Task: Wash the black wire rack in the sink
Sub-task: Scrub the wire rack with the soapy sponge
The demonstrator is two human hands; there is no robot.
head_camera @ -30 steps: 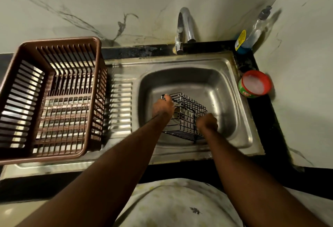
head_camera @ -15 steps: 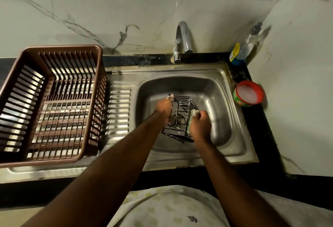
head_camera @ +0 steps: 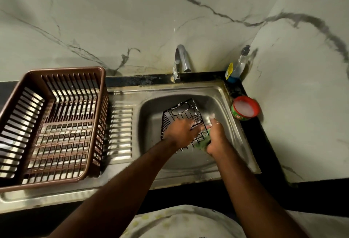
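Black wire rack (head_camera: 182, 114) tilted in the sink (head_camera: 149, 124) basin. Your left hand (head_camera: 181, 132) grips its wires; your right hand (head_camera: 217, 139) curls round a green scrubber (head_camera: 203, 143) at its edge. Tap (head_camera: 181, 62) behind. Soap tub (head_camera: 244, 108) and bottle (head_camera: 238, 65) on the counter (head_camera: 264, 143) to the right, brown basket (head_camera: 54, 124) to the left.

Left hand (head_camera: 181, 132) grips wire rack (head_camera: 182, 109); right hand (head_camera: 217, 139) clutches green sponge (head_camera: 202, 144).

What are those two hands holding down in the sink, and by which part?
The left hand grips the black wire rack by its near side. The right hand holds a green scrub pad against the rack's near right corner.
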